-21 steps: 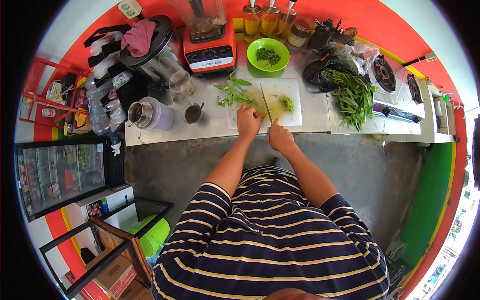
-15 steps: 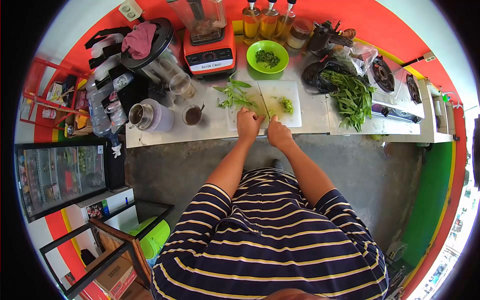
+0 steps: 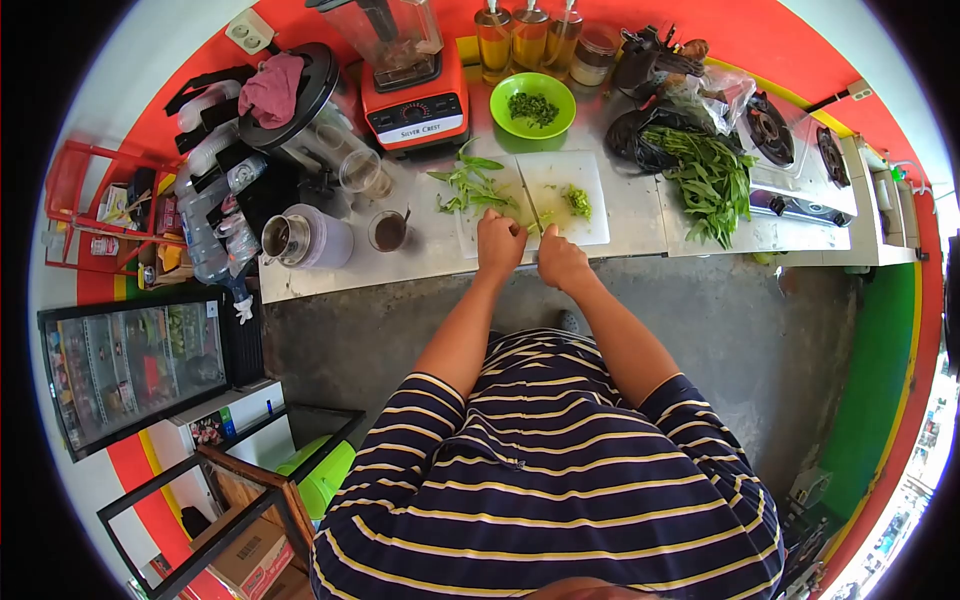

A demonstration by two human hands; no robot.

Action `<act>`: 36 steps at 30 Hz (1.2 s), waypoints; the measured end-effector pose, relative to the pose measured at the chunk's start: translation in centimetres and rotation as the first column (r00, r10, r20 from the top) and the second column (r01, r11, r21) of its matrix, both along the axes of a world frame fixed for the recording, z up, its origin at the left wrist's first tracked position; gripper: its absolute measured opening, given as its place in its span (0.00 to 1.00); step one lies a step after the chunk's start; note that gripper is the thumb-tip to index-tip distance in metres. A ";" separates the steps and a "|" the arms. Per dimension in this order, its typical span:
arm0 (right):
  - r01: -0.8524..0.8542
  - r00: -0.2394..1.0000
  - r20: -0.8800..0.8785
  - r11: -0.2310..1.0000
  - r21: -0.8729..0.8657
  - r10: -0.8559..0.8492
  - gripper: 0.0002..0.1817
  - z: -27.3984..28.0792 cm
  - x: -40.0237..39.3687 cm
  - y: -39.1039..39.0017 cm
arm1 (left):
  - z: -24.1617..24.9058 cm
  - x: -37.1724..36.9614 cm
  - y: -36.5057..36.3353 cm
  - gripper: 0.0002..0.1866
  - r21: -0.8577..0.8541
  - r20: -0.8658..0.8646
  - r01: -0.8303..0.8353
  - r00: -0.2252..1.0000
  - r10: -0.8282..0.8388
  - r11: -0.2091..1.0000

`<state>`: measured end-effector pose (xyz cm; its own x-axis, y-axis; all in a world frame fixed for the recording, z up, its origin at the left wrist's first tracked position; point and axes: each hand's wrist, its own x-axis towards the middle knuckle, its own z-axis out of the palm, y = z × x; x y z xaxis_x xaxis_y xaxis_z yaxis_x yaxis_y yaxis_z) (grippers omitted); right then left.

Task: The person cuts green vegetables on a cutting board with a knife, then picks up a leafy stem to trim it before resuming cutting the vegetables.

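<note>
On the white cutting board (image 3: 586, 172), my right hand (image 3: 563, 261) is closed around a knife (image 3: 528, 192), its blade pointing away from me. My left hand (image 3: 500, 243) is just left of the blade, fingers curled down on the stem ends of leafy greens (image 3: 474, 186). Those leaves spread over the board's left side. To the right of the blade sits a small pile of chopped green stems (image 3: 577, 202). Beyond the board stands a green bowl (image 3: 555, 92) with chopped greens (image 3: 533, 109) inside.
A bunch of leafy greens (image 3: 705, 185) spills from a black bag at right, near the gas stove (image 3: 797, 205). To the left are a red blender (image 3: 415, 115), a glass of dark drink (image 3: 388, 232) and a steel-mouthed jug (image 3: 310, 238). Oil bottles (image 3: 528, 42) line the wall.
The camera view has tilted slightly, shifting the whole scene. Both hands keep nearly the same place on the board, and the left fingers look a little more curled.
</note>
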<state>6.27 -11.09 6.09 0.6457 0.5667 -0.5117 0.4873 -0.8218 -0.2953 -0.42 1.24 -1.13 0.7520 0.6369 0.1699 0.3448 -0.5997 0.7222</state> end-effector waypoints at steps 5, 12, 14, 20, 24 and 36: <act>0.027 1.000 0.009 0.999 -0.021 -0.027 0.19 -0.5 -1.3 -0.4 | 0.8 0.4 0.2 0.10 -0.089 -0.112 -0.002 0.994 -0.008 0.996; 0.037 0.997 -0.062 0.999 0.009 -0.036 0.20 0.5 -0.7 -0.2 | 0.6 -0.2 0.2 0.13 -0.106 -0.106 -0.018 0.994 0.006 0.994; 0.036 0.999 -0.023 0.999 0.034 -0.035 0.20 0.0 -1.8 -0.8 | 0.9 -0.3 0.0 0.16 -0.109 -0.099 -0.065 0.994 0.055 0.992; 0.006 0.999 -0.045 1.000 0.020 -0.005 0.23 -0.5 0.6 1.0 | 1.0 -0.4 0.3 0.15 -0.074 -0.141 0.001 0.990 -0.011 0.997; 0.024 0.996 -0.085 1.000 0.019 -0.023 0.24 -0.1 -0.6 0.7 | 1.6 -0.5 0.1 0.14 -0.066 -0.138 0.017 0.990 -0.026 0.998; 0.082 0.997 -0.017 0.991 0.110 -0.080 0.20 -1.8 0.2 -2.1 | 1.5 -1.2 -1.5 0.09 0.085 -0.138 -0.020 0.990 0.032 0.996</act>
